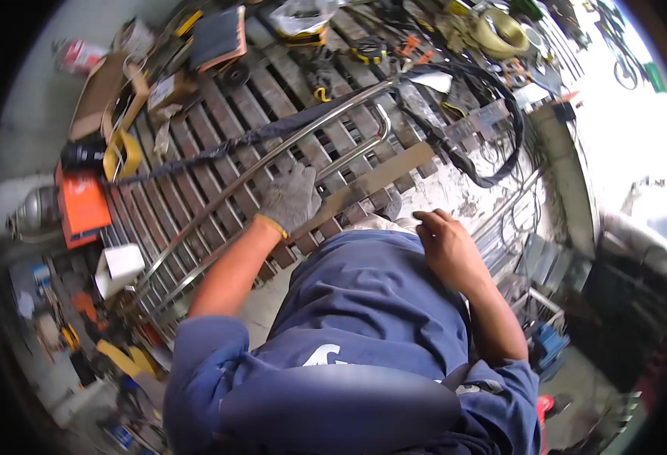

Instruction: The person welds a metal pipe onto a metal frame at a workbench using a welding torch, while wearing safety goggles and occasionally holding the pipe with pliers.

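Observation:
My left hand (291, 199), in a grey work glove with a yellowish cuff, rests on the slatted metal bench with its fingers curled over a bent metal tube (352, 155). This tube has a hooked far end. A longer shiny pipe (291, 142) lies just beyond it, roughly parallel. Between the tube and my body is a flat metal bar (394, 168), close beside the glove. My right hand (451, 246) is bare and held in front of my shirt, apart from the bench. Its fingers are bent together; whatever they may hold is hidden.
A black sleeved cable (517, 129) loops over the slatted bench (204, 125). Tape measure (369, 50), yellow helmet-like bowl (500, 34) and dark notebook (218, 38) lie at the back. An orange box (87, 205) and yellow tape roll (123, 155) stand left.

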A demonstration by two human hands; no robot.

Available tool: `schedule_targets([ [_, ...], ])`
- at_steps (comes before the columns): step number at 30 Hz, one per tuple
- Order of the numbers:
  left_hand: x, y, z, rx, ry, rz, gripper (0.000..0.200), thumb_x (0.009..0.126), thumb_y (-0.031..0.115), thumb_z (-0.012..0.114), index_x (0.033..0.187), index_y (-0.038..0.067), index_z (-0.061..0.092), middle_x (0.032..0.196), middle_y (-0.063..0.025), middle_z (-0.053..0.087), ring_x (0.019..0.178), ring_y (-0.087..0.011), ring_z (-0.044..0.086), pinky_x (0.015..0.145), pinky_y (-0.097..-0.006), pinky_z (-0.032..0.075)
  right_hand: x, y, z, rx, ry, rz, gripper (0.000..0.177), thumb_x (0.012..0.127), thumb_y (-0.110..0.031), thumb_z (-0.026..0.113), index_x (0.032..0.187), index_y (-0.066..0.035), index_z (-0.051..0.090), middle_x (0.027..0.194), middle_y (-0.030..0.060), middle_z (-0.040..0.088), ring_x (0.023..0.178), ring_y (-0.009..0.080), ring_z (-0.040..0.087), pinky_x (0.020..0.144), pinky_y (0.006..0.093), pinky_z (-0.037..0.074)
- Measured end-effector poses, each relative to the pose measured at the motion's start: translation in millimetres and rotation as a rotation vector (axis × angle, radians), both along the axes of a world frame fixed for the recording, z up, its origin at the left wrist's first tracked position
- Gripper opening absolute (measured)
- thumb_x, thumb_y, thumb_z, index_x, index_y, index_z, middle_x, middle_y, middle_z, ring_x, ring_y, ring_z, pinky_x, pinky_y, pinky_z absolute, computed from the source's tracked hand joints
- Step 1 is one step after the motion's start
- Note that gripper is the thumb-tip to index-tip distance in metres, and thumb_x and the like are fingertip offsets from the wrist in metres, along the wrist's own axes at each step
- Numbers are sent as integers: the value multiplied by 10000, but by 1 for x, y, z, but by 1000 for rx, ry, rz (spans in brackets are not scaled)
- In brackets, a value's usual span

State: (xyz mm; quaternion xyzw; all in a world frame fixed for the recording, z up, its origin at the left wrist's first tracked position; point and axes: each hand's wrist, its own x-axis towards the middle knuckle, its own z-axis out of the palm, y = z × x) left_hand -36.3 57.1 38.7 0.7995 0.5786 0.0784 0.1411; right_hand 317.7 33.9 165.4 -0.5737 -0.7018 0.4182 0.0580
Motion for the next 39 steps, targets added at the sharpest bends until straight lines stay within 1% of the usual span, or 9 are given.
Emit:
schedule_targets([
  [5, 26, -14, 94, -25, -332, -78, 380, 948, 92, 734, 1305, -11, 659, 1169, -255, 699, 1055, -490, 714, 903, -526, 616, -28, 15, 9, -132, 159, 18, 458, 1188, -340, 567, 1309, 51, 772, 1251, 297, 741, 1203, 489, 720, 1100, 535, 575],
  [8, 36, -11, 134, -3, -454, -127, 420, 946, 59, 793, 1347, -17, 691, 1194, -251, 728, 1062, -472, 732, 914, -501, 620, -48, 19, 23, -180, 349, -71, 609, 1199, -467, 589, 1424, 85, 720, 1286, 295, 775, 1162, 420, 768, 1047, 505, 603],
  [10, 37, -6, 154, -15, -511, -185, 449, 961, 87, 803, 1381, -15, 683, 1202, -246, 726, 1034, -466, 739, 898, -513, 629, -67, 24, 31, -385, 645, -236, 666, 1183, -515, 638, 1463, 85, 703, 1126, 217, 815, 938, 268, 775, 875, 431, 629],
  [11, 37, -2, 167, -41, -500, -203, 463, 955, 69, 828, 1391, -11, 695, 1203, -228, 735, 1039, -453, 741, 899, -501, 628, -78, 26, 40, -499, 777, -421, 595, 1159, -485, 713, 1368, 71, 752, 952, 97, 780, 775, 129, 684, 724, 349, 588],
  [15, 39, 3, 190, -103, -513, -195, 420, 965, 63, 844, 1368, 29, 728, 1147, -198, 749, 1027, -416, 754, 890, -476, 627, -96, 34, 61, -552, 790, -617, 398, 1141, -435, 767, 1048, -50, 730, 786, -40, 677, 693, 66, 624, 615, 268, 487],
  [21, 24, 10, 178, -680, -738, -31, 350, 1092, 171, 760, 1380, -26, 731, 1141, -215, 805, 992, -368, 805, 862, -443, 631, -101, 23, 22, -396, 1036, -571, 290, 1151, -328, 767, 1126, -40, 748, 845, -49, 646, 776, 52, 565, 677, 290, 473],
  [25, 13, 10, 164, -615, -737, -86, 324, 1129, 133, 675, 1386, -57, 721, 1053, -223, 809, 928, -339, 814, 830, -433, 626, -91, 25, 15, -478, 1110, -540, 302, 1142, -313, 782, 1247, -31, 761, 1002, -22, 725, 932, 63, 631, 803, 289, 528],
  [28, 22, 21, 187, -889, -663, 99, 317, 1113, 130, 683, 1360, -63, 733, 1012, -220, 804, 900, -315, 808, 813, -422, 619, -91, 24, 14, -478, 1211, -578, 361, 1134, -333, 790, 1323, -27, 759, 1125, 10, 762, 1050, 85, 669, 900, 293, 557],
  [39, 27, -2, 178, -573, -634, 120, 311, 1001, 105, 827, 1261, -59, 777, 1001, -205, 816, 895, -292, 819, 820, -407, 632, -86, 15, 4, -482, 1305, -498, 379, 1166, -299, 737, 1416, -18, 704, 1249, 30, 792, 1141, 105, 687, 978, 298, 562],
])
